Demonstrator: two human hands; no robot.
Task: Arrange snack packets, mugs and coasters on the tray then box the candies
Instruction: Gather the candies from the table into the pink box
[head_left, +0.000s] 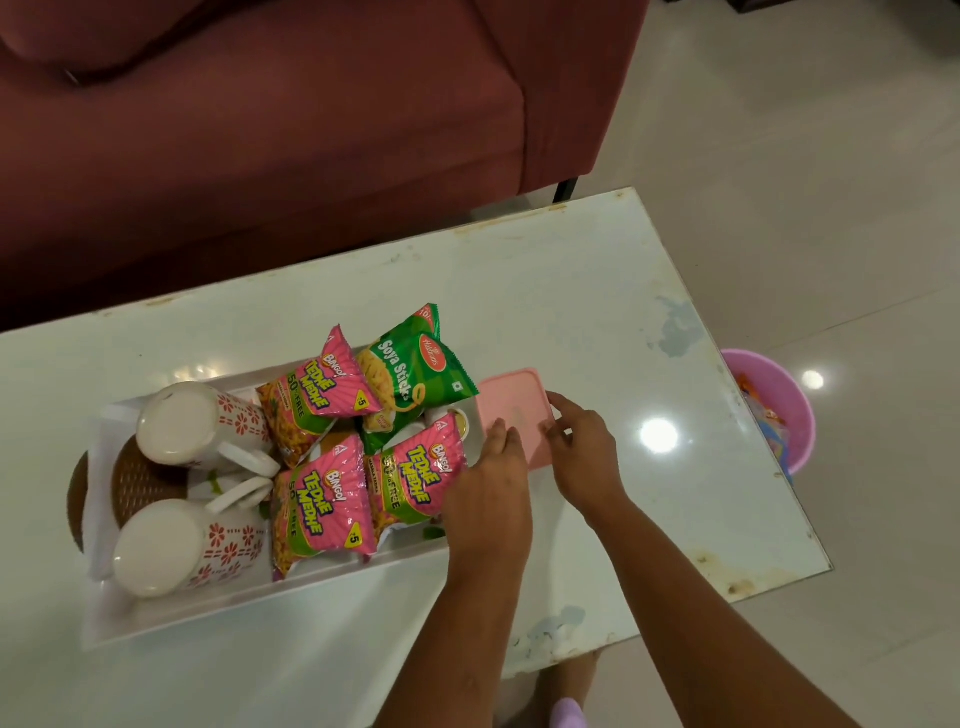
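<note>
A white tray (260, 605) lies on the white table (597, 291). On it two white mugs with red flowers (192, 423) (171, 545) lie on their sides over brown woven coasters (140, 483). Three pink snack packets (317, 397) (322, 504) (415, 470) and a green Soya Sticks packet (415, 374) fill the tray's right half. A pink lidded box (511, 402) sits just right of the tray. My left hand (491, 483) rests on the box's near left edge, fingers apart. My right hand (582, 452) touches its right edge with curled fingers.
A maroon sofa (260, 130) stands behind the table. A pink bucket (779, 410) holding colourful items sits on the tiled floor beyond the table's right edge. A bare foot (569, 712) shows below the table's near edge.
</note>
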